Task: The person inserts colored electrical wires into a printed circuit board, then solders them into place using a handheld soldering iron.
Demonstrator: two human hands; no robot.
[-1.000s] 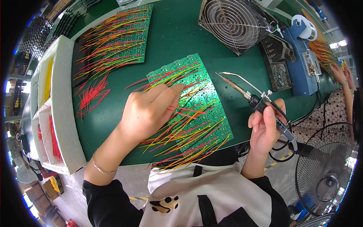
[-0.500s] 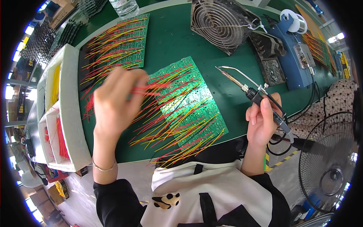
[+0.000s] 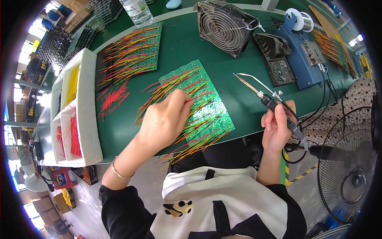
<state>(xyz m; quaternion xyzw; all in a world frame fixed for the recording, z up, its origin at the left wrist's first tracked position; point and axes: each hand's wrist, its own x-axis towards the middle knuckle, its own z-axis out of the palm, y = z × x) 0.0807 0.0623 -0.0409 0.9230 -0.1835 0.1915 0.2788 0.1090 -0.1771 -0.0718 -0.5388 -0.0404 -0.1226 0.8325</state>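
Observation:
A green circuit board lies on the bench, with rows of red and yellow wires sticking out past its left edge. Over its middle, my left hand is closed in a pinch, fingertips low above the board; they hide most of the red wire they hold. My right hand grips a soldering iron with a thin feed tube alongside. Its tip points up and left, to the right of the board and apart from it. Loose red wires lie in a pile left of the board.
Another wired board lies far left. A white foam box holds yellow and red wires. At the back stand a water bottle and a metal-grilled fan. A blue soldering station carries a solder spool. A floor fan stands right.
My left hand has moved right, from beside the loose red wires to over the middle of the board. My right hand keeps the soldering iron in nearly the same place. The view has shifted slightly.

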